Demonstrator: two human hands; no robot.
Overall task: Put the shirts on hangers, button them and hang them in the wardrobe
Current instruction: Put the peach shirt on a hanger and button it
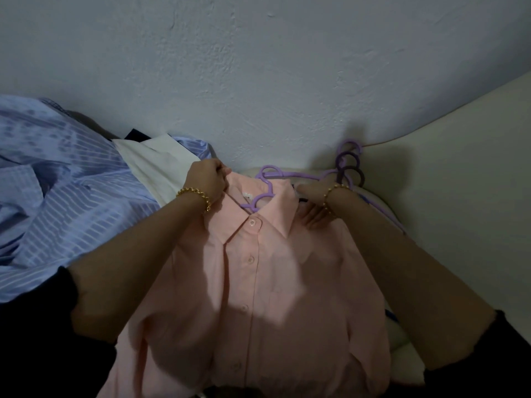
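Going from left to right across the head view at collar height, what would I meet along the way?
Blue striped shirt → white shirt → left hand → purple hanger inside the pink shirt → right hand → spare purple hangers → cream surface.

Home, heaped shirts point(71, 182), plastic hangers point(298, 175)
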